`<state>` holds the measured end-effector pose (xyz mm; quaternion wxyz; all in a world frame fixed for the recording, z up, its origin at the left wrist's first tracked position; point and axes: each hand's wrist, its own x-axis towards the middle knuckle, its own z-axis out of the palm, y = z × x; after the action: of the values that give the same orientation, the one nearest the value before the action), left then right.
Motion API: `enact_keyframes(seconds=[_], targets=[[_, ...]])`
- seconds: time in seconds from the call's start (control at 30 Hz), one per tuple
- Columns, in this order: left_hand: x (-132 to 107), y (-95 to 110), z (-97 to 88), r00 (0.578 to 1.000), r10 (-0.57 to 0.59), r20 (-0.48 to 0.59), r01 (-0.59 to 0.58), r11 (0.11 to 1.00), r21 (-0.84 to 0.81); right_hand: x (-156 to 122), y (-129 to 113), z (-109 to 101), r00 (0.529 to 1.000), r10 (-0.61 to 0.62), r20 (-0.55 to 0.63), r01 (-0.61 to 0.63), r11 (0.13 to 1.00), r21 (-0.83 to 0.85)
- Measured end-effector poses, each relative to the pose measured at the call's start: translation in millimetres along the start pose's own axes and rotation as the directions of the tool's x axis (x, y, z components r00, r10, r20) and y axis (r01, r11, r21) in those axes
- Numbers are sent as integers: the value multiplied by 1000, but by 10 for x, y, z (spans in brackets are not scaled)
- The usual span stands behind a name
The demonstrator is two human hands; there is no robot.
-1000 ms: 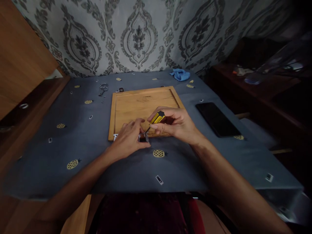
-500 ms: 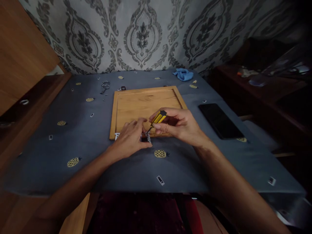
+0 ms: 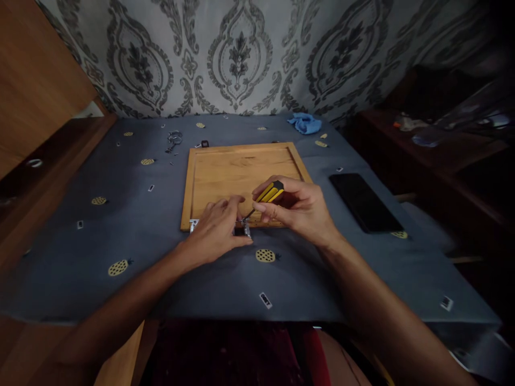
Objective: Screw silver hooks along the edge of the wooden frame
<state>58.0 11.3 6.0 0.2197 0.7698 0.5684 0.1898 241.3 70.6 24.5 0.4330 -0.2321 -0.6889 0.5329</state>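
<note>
A framed wooden panel (image 3: 229,171) lies flat on the cloth-covered table. My right hand (image 3: 298,206) grips a yellow-and-black screwdriver (image 3: 270,193), tilted so its tip meets a metal fitting (image 3: 247,230) on the panel's near edge. At that edge, my left hand (image 3: 215,228) curls around the fitting, with thumb and fingers on either side of it; its palm hides part of the metal. Another shiny metal piece (image 3: 193,223) shows left of my left hand, at the panel's near left corner.
Behind the panel on the left lie small metal parts (image 3: 174,140) and loose screws. A black phone (image 3: 364,202) rests to the right. A crumpled blue cloth (image 3: 304,123) sits at the back right. Wooden furniture (image 3: 44,96) stands at left.
The screwdriver has shifted slightly right and leans lower, its shaft showing more. My right hand moved with it. My left hand stays nearly in place at the fitting.
</note>
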Motion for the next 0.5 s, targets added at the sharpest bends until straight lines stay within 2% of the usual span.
enact_keyframes(seconds=[0.37,0.5], targets=[[-15,-10,15,1000,1,-17,-2,1000,-20,-4,17,-14,998,40,-40,-41,999,-8],[-10,1,1,1000,-25,5,25,1000,-13,-6,6,-39,1000,21,-11,-22,1000,-8]])
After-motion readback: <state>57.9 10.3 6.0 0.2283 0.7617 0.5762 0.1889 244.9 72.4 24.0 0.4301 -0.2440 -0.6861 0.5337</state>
